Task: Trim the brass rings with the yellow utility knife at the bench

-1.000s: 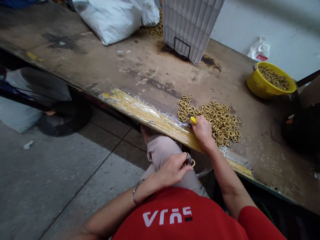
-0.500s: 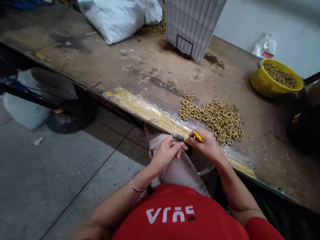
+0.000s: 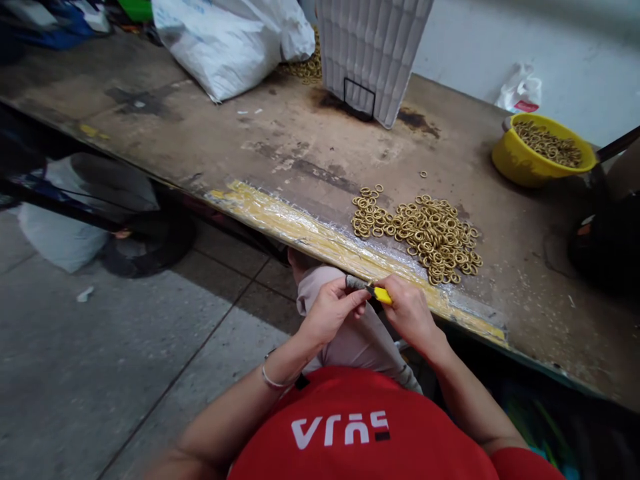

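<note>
My right hand (image 3: 411,310) is closed around a small yellow-handled knife (image 3: 383,295). The knife's dark tip points left and meets the fingertips of my left hand (image 3: 330,312). Grey tape (image 3: 355,283) wraps the left index finger. Thumb and index of that hand are pinched together; what lies between them is too small and covered to make out. Both hands are close together above my lap, just off the table's front edge. Beyond them a pile of brass-coloured rings (image 3: 435,233) lies on the worn table (image 3: 280,140).
Yellow tape under clear film (image 3: 300,223) covers the table edge. At the back right stands a yellow bowl (image 3: 530,163) of rings. A grey ribbed panel (image 3: 373,53) and a white sack (image 3: 220,50) stand farther back, with more rings (image 3: 307,69) between them.
My right hand has come down and toward me, turning the knife so its tip reaches my left fingertips. My left hand stays nearly in place. The view has shifted slightly.
</note>
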The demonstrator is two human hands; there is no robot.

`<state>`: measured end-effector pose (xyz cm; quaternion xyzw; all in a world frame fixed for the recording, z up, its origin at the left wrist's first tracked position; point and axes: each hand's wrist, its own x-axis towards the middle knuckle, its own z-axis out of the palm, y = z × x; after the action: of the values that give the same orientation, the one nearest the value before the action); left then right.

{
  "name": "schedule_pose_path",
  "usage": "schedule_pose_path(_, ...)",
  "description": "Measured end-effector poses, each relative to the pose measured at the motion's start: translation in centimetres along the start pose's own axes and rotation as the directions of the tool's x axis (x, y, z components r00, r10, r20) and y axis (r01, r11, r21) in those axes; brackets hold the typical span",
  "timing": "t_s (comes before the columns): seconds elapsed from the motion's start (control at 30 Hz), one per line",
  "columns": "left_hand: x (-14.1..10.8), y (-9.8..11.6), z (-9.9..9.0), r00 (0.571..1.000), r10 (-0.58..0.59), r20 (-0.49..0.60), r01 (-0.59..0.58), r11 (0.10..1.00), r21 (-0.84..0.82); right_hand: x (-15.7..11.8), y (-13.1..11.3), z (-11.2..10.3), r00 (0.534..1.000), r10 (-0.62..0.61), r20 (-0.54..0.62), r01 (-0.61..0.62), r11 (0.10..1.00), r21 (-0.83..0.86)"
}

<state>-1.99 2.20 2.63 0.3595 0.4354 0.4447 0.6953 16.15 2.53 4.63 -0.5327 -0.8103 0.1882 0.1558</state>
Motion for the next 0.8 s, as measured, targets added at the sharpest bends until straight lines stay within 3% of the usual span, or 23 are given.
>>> schedule_pose_path(0.1, 0.3, -0.3, -0.1, 1.000, 0.026, -0.003, -0.025, 0.998, 0.056, -0.1, -0.6, 0.5, 0.995, 0.066, 0.070, -0.057, 0.990, -0.128)
schedule_pose_path(0.27, -0.5, 0.6, -0.3, 0.993, 0.115, 0.009, -0.113, 0.954, 0.278, 1.1, -0.2, 0.6, 0.978, 0.188, 0.085, -0.150, 0.931, -0.333)
schedule_pose_path(0.4, -2.1, 1.8, 0.1, 0.955, 0.256, 0.150, -0.296, 0.834, 0.466, 2.8, 2.4, -0.2, 0.913, 0.407, 0.001, -0.360, 0.808, -0.467)
schedule_pose_path(0.57, -1.6, 0.3, 0.4, 0.918, 0.221, 0.330, -0.382, 0.718, 0.582, 6.2, 3.9, -0.3, 0.970, 0.231, -0.069, -0.240, 0.893, -0.380)
schedule_pose_path(0.8, -0.7, -2.6, 0.0, 0.920, 0.149, 0.363, -0.372, 0.624, 0.687, 12.2, 2.7, 1.2, 0.973, 0.229, -0.025, -0.217, 0.873, -0.437)
